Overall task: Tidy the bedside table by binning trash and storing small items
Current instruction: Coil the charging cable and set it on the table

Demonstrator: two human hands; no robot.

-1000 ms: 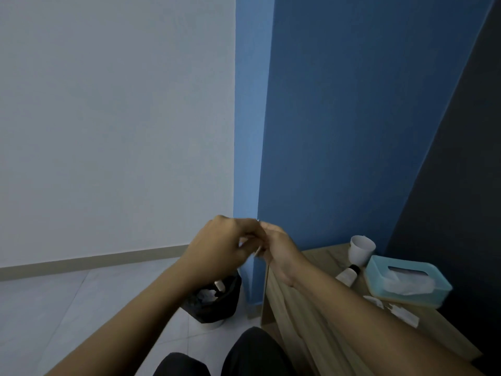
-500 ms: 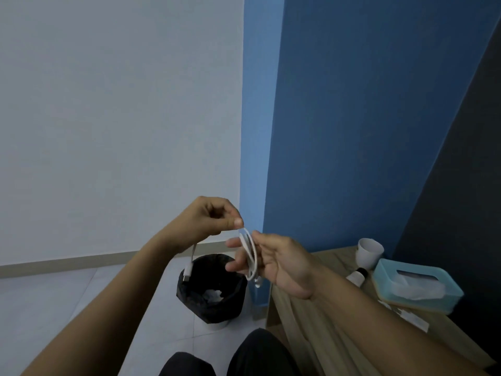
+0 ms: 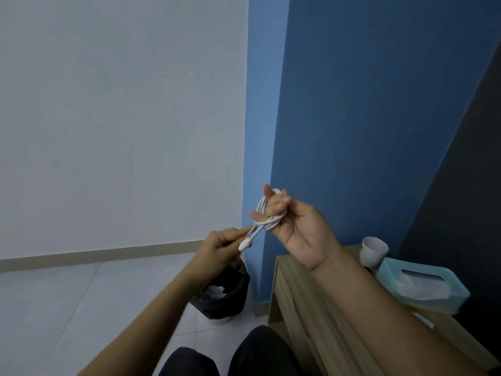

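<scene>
Above the black-lined bin (image 3: 222, 293), noted left hand (image 3: 217, 248) pinching plug end of white cable (image 3: 271, 223). Noted cable's loops wound round curled fingers of right hand (image 3: 301, 234), held in air beside bedside table (image 3: 294, 283). Farther right, noted cup (image 3: 374, 249) and tissue box (image 3: 423, 290) on tabletop.

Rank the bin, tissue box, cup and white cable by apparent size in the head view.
1. Tissue box and bin: about alike; the left arm hides part of the bin.
2. White cable: looks bigger than the cup, but it is nearer the camera.
3. Cup.
</scene>
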